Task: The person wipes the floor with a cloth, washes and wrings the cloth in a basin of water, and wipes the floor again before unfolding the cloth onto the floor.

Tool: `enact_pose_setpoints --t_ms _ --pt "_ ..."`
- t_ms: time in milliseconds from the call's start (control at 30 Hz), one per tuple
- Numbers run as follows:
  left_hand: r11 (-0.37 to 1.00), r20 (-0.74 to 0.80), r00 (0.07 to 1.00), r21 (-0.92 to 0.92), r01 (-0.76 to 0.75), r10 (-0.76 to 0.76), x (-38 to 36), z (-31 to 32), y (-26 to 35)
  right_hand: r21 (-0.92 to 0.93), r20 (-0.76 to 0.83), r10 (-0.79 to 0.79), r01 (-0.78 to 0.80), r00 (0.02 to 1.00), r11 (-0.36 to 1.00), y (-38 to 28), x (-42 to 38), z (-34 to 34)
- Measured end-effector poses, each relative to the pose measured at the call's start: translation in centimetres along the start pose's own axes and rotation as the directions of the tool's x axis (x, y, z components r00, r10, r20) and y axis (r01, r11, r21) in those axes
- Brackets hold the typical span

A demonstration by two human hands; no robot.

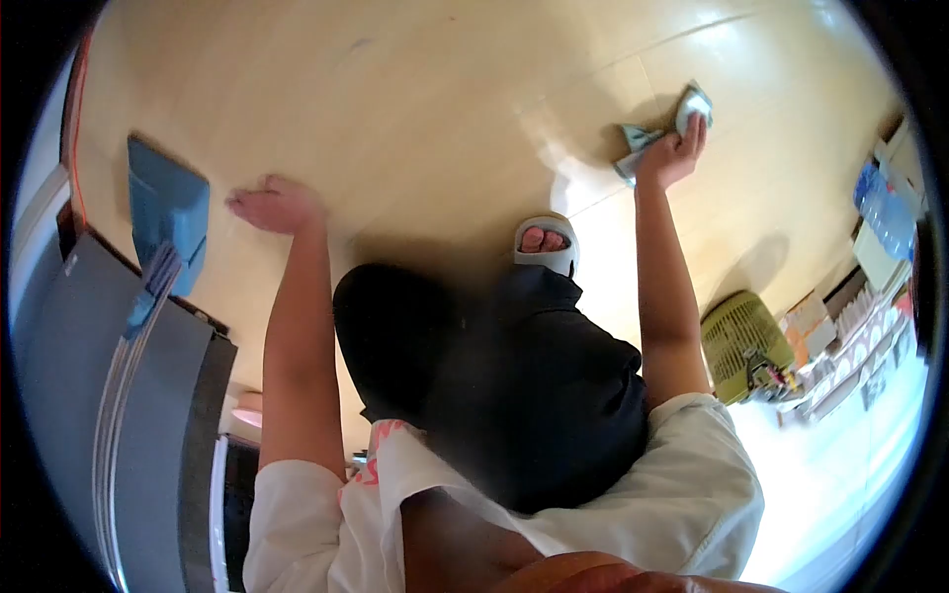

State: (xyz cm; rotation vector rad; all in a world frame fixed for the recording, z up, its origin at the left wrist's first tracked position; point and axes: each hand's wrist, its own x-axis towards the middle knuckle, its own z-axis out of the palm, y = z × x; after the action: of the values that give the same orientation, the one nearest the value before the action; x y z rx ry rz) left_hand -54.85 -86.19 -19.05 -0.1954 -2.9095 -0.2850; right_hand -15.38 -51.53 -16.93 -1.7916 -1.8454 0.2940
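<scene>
My right hand (675, 158) is out to the right over the tan floor (425, 119), its fingers pressed on a crumpled pale green and white cloth (695, 101). Part of the cloth sticks out on the near side of the fingers, beside the wrist. To the left, my left hand (275, 205) is held low at the floor with its fingers extended and nothing in it. It is just right of a blue dustpan (168, 198). My knees are bent in dark trousers, and a foot in a light slipper (547, 259) stands between the hands.
The dustpan's long handle (111, 405) runs down along a grey cabinet-like panel (59, 326) at the left. On the right stand an olive green slotted basket (743, 336) and clear blue plastic bottles (883, 210). An orange cord (79, 128) lies along the left edge.
</scene>
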Motion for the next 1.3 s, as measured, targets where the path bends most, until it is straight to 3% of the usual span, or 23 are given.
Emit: enact_pose_setpoints --t_ms 33,100,233,300,367,400,500,567,633,733,767,833,867,900,967,1033,1133,1233,1267,1300 --pt "1.000 -0.030 1.000 0.001 -0.006 0.006 0.0 0.0 0.3 0.022 0.053 -0.056 0.055 0.997 0.998 -1.9 0.0 1.1" --pt "1.000 -0.022 0.999 -0.003 0.027 -0.027 0.3 -0.4 0.7 0.199 0.074 -0.364 0.344 0.928 0.918 -5.1 -0.6 4.3" --pt "0.997 -0.031 0.997 -0.021 0.072 -0.072 0.2 -1.2 1.6 0.193 0.250 -0.442 0.403 0.861 0.894 -16.4 -3.4 10.3" --pt "0.996 -0.048 0.995 -0.012 0.090 -0.090 0.1 -0.4 1.1 0.242 0.219 -0.607 0.560 0.764 0.792 -20.8 -5.2 13.0" --pt "0.996 -0.037 0.995 -0.033 0.087 -0.088 -0.1 -0.8 1.4 0.311 0.347 -0.629 0.547 0.696 0.777 -26.0 -6.7 13.2" --pt "0.995 -0.036 0.995 -0.042 0.089 -0.090 0.0 -1.0 1.6 0.353 0.418 -0.681 0.583 0.602 0.732 -26.8 -6.9 14.4" --pt "0.996 0.010 0.997 -0.039 0.078 -0.078 0.2 -1.2 1.2 0.519 0.450 -0.736 0.522 0.506 0.677 -24.8 -3.7 18.7" --pt "0.991 0.011 0.993 -0.058 0.118 -0.118 0.3 -1.7 1.9 0.673 0.385 -0.599 0.231 0.702 0.703 -26.2 -0.6 16.7" --pt "0.993 -0.010 0.994 -0.058 0.104 -0.105 0.1 -1.4 1.6 0.780 0.384 -0.380 -0.075 0.842 0.621 -28.0 2.0 14.3" --pt "0.988 0.022 0.990 -0.055 0.141 -0.140 0.5 -1.7 1.7 0.470 0.454 -0.347 0.111 0.820 0.876 -25.2 2.3 14.4" --pt "0.988 0.025 0.990 -0.073 0.137 -0.136 0.6 -1.5 1.6 0.252 0.431 -0.602 0.551 0.672 0.796 -23.2 2.5 15.4" --pt "0.986 0.028 0.991 -0.100 0.131 -0.129 0.5 -1.2 1.0 0.336 0.394 -0.525 0.413 0.755 0.846 -24.7 -0.6 15.7" --pt "0.986 0.034 0.989 -0.087 0.144 -0.141 0.5 -1.2 0.8 0.307 0.396 -0.522 0.427 0.755 0.851 -26.0 -1.9 15.7" --pt "0.984 0.042 0.987 -0.076 0.158 -0.155 0.5 -1.4 1.1 0.344 0.334 -0.631 0.532 0.701 0.774 -26.6 -3.1 16.4" --pt "0.980 0.076 0.980 -0.061 0.188 -0.183 0.3 -1.8 1.5 0.382 0.388 -0.688 0.572 0.613 0.726 -29.1 -6.3 17.0" --pt "0.978 0.118 0.973 -0.048 0.205 -0.198 0.7 -2.1 1.8 0.403 0.399 -0.790 0.685 0.465 0.607 -30.6 -8.9 17.9" --pt "0.981 0.083 0.982 -0.072 0.178 -0.172 0.6 -1.8 1.5 0.595 0.379 -0.833 0.583 0.404 0.553 -34.1 -10.4 17.0" --pt "0.980 0.127 0.972 -0.016 0.201 -0.197 0.5 -1.8 1.6 0.704 0.369 -0.823 0.447 0.432 0.551 -34.4 -7.1 16.3" --pt "0.981 0.107 0.977 -0.035 0.190 -0.185 0.6 -1.7 1.6 0.689 0.282 -0.845 0.517 0.455 0.508 -34.1 -5.1 16.9" --pt "0.982 0.089 0.980 -0.051 0.181 -0.176 0.6 -1.6 1.5 0.715 0.291 -0.781 0.417 0.553 0.561 -33.2 -2.7 17.7"
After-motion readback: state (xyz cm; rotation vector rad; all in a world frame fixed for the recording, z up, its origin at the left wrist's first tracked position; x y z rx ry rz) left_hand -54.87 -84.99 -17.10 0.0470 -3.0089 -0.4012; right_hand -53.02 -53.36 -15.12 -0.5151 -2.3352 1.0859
